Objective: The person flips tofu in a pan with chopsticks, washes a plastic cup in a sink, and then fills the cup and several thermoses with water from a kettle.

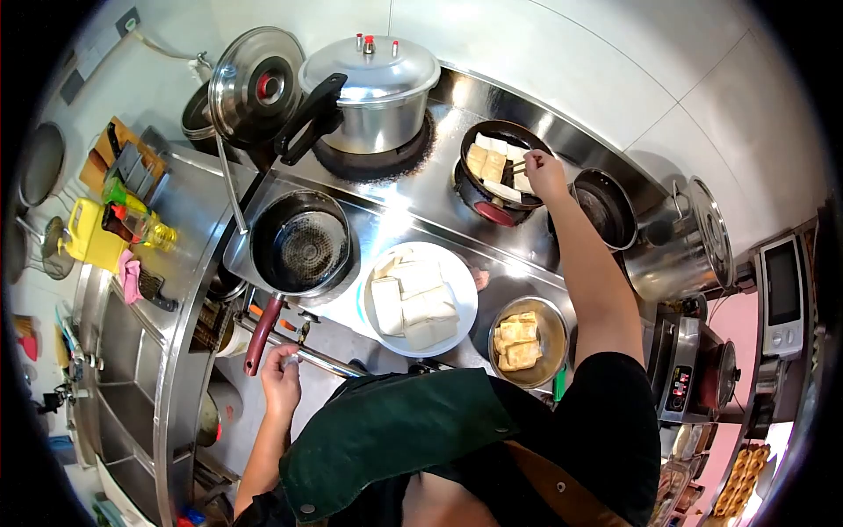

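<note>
My right hand [546, 173] is closed round a pair of chopsticks [518, 166], reaching over a dark frying pan [470, 193] on the back of the stove. Several tofu slabs [493, 165] lie in that pan, some golden and some white; the sticks' tips are among them. My left hand [280, 379] hangs low on the left with its fingers curled together, holding nothing that I can see. It is just beside, apart from, the red-brown handle [265, 338] of an oily frying pan [305, 246]. White tofu blocks [413, 299] fill a white plate [468, 303].
Browned tofu pieces [518, 341] sit in a metal bowl [555, 347] at front right. A pressure cooker [378, 105] stands at the back left. Right of the tofu pan are another dark pan [604, 209] and a tall steel pot [672, 255]. Oil bottles [154, 233] stand left.
</note>
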Tool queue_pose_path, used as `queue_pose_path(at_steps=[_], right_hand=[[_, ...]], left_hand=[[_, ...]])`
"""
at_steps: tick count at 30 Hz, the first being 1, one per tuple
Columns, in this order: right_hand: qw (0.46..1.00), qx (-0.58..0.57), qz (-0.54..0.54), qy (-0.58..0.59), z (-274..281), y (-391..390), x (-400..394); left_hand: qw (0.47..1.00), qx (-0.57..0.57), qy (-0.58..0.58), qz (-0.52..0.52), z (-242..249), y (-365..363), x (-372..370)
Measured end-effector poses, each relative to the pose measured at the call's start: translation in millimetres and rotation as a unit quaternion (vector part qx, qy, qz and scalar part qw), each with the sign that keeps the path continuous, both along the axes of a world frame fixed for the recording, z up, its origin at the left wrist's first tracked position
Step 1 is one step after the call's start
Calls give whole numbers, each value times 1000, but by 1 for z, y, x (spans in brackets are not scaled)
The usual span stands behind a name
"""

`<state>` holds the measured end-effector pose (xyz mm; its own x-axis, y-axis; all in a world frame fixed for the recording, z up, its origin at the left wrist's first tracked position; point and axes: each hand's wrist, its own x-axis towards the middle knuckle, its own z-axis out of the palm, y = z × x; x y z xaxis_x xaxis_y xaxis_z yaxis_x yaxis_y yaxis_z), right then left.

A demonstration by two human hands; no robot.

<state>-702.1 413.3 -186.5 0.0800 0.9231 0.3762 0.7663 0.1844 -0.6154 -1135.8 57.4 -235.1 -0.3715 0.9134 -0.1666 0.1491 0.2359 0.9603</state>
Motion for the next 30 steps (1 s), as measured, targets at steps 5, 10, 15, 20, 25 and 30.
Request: queue_pose_path(at_steps=[5, 10, 15, 20, 25, 30], right_hand=[[986, 34, 5, -163, 29, -12, -3], [992, -24, -52, -109, 61, -15, 24], [996, -45, -73, -15, 20, -6, 47], [997, -30, -46, 57, -3, -6, 40], [998, -19, -15, 50, 0, -17, 39], [996, -43, 3, -84, 11, -23, 35]], left_hand=[[1000, -2, -1, 5, 2, 0, 2], [1000, -9, -3, 3, 0, -3, 3], [1000, -29, -9, -2, 5, 1, 12], [1000, 9, 5, -22, 4, 6, 14], [1000, 10, 6, -25, 0, 6, 16], [999, 9, 14, -30, -3, 5, 19]])
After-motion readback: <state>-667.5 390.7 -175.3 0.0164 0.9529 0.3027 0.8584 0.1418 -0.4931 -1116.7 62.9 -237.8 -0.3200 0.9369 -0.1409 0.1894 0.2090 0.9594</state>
